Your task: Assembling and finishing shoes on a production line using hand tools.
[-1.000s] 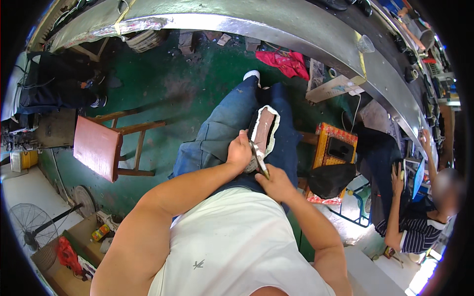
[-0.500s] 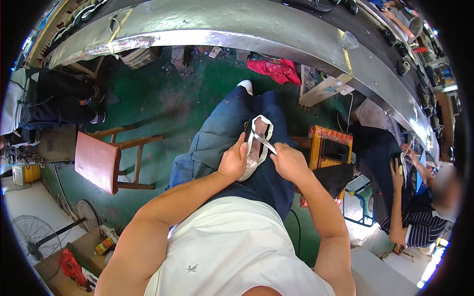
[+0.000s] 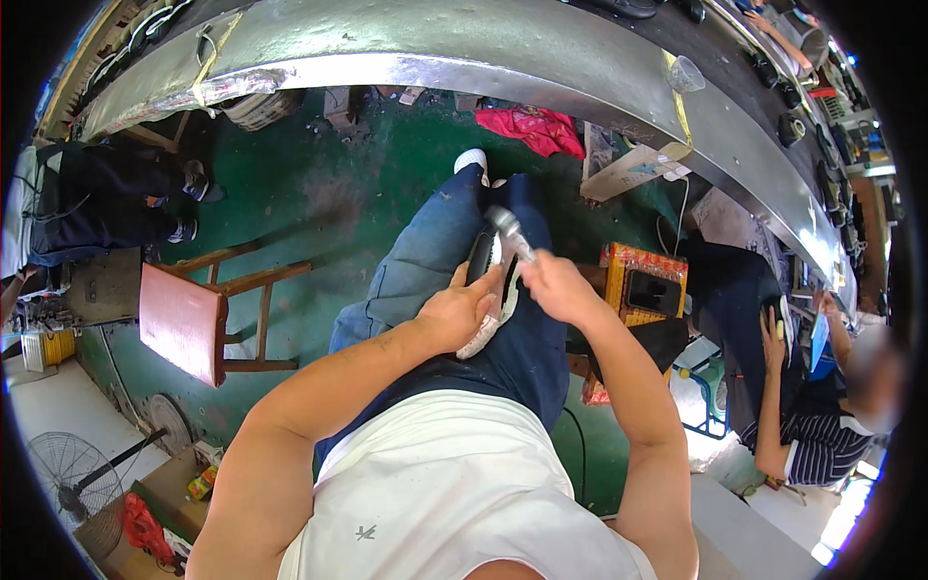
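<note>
An unfinished shoe (image 3: 480,254) lies lengthwise over my lap, tilted so a black side and a whitish rim show. My left hand (image 3: 456,315) is closed around its near-left part, fingers across the underside, hiding much of it. My right hand (image 3: 555,283) grips a shiny metal hand tool (image 3: 508,228) with a blunt, hammer-like head. That head is raised at the shoe's far end; slight blur hides whether it touches. Both hands rest close together above my blue trousers (image 3: 406,261).
A metal-edged bench (image 3: 406,77) curves across the front. To the left stands a stool (image 3: 184,324); on the right, a phone (image 3: 654,293) lies on an orange-red seat (image 3: 619,280). A seated co-worker (image 3: 822,435) is at right, another person's legs (image 3: 116,208) at left.
My right hand has swung the metal tool so its head points up and away. The shoe has been turned, bringing its black side into sight, and my left hand has shifted its hold.
</note>
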The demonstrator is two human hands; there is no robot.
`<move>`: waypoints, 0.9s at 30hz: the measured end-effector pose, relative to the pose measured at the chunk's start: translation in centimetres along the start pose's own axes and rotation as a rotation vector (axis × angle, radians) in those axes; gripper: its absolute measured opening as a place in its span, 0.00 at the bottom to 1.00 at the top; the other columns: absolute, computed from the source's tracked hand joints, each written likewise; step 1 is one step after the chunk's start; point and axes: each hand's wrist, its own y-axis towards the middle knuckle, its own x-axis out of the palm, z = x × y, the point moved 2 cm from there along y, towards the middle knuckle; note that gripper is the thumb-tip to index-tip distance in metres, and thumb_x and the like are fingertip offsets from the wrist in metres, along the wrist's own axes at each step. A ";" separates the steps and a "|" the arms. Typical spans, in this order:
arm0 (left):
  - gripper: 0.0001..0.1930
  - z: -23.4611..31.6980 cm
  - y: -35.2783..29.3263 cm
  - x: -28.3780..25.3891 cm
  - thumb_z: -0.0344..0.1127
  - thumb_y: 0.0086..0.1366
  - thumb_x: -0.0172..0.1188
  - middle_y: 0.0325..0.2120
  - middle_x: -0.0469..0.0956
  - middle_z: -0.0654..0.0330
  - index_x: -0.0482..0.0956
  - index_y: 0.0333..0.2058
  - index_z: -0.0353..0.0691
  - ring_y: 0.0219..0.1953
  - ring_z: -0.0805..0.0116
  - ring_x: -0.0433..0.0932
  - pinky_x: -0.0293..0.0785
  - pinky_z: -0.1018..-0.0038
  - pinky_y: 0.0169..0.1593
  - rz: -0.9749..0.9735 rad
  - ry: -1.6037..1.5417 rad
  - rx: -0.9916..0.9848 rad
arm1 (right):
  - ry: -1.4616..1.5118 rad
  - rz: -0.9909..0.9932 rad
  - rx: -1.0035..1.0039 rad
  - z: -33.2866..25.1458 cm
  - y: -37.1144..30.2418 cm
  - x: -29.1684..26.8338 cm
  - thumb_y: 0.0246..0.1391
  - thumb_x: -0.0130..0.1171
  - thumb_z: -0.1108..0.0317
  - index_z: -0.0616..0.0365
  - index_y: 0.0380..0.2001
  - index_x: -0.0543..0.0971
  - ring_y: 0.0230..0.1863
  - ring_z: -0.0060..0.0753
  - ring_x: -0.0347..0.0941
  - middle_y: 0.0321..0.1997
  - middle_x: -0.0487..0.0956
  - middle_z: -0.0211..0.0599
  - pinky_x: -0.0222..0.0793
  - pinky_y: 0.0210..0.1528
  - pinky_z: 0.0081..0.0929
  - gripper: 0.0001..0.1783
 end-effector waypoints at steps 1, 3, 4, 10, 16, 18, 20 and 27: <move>0.27 -0.1 0.0 0.0 0.42 0.75 0.46 0.68 0.54 0.33 0.58 0.70 0.52 0.47 0.33 0.79 0.75 0.51 0.56 -0.019 -0.014 0.013 | -0.268 -0.043 -0.028 0.3 0.8 0.5 0.70 0.47 0.52 0.68 0.38 0.76 0.38 0.60 0.79 0.34 0.81 0.59 0.73 0.44 0.49 0.25; 0.27 0.0 -0.2 -0.1 0.42 0.75 0.46 0.69 0.52 0.34 0.58 0.70 0.52 0.50 0.33 0.77 0.74 0.52 0.58 -0.043 -0.028 0.001 | -0.160 -0.064 -0.004 0.6 0.8 0.1 0.70 0.47 0.51 0.68 0.38 0.76 0.40 0.64 0.78 0.36 0.81 0.61 0.72 0.45 0.51 0.26; 0.27 -0.1 -0.2 -0.2 0.42 0.75 0.46 0.69 0.51 0.34 0.58 0.70 0.53 0.53 0.33 0.76 0.73 0.53 0.59 -0.066 -0.043 -0.012 | -0.054 -0.087 0.018 0.4 0.8 0.0 0.70 0.46 0.50 0.68 0.38 0.77 0.42 0.68 0.76 0.38 0.80 0.63 0.70 0.46 0.54 0.26; 0.28 -0.3 -0.5 -0.8 0.43 0.76 0.46 0.71 0.46 0.33 0.56 0.71 0.54 0.54 0.32 0.75 0.70 0.54 0.62 -0.139 -0.019 0.040 | 0.041 -0.163 0.123 1.1 -1.0 0.9 0.71 0.45 0.50 0.67 0.33 0.76 0.33 0.53 0.80 0.30 0.81 0.54 0.74 0.38 0.46 0.27; 0.35 -2.1 -3.1 1.9 0.46 0.74 0.50 0.64 0.61 0.28 0.52 0.72 0.35 0.58 0.35 0.73 0.69 0.59 0.63 0.158 -0.416 -0.183 | 0.278 -0.167 0.171 0.4 -3.2 1.2 0.72 0.43 0.50 0.65 0.31 0.75 0.25 0.33 0.79 0.23 0.79 0.40 0.74 0.31 0.35 0.27; 0.35 -2.6 -3.4 2.3 0.45 0.73 0.50 0.62 0.64 0.29 0.52 0.70 0.29 0.61 0.36 0.71 0.67 0.61 0.64 0.155 -0.408 -0.136 | 0.421 -0.125 0.118 0.1 -4.2 2.5 0.72 0.43 0.50 0.66 0.31 0.75 0.25 0.33 0.79 0.24 0.80 0.41 0.75 0.32 0.33 0.28; 0.36 -2.6 -3.3 2.2 0.42 0.72 0.53 0.63 0.65 0.31 0.54 0.69 0.25 0.66 0.41 0.67 0.62 0.64 0.68 0.128 -0.442 -0.132 | 0.253 -0.278 0.160 0.3 -4.8 3.7 0.73 0.40 0.49 0.63 0.34 0.75 0.26 0.28 0.77 0.26 0.80 0.37 0.73 0.32 0.30 0.27; 0.38 -4.0 -3.2 2.8 0.42 0.70 0.57 0.65 0.63 0.32 0.53 0.70 0.26 0.67 0.44 0.66 0.61 0.66 0.69 0.059 -0.479 -0.121 | 0.318 -0.125 0.123 -1.6 -7.1 4.7 0.73 0.41 0.51 0.66 0.37 0.75 0.27 0.28 0.78 0.28 0.79 0.38 0.73 0.32 0.29 0.26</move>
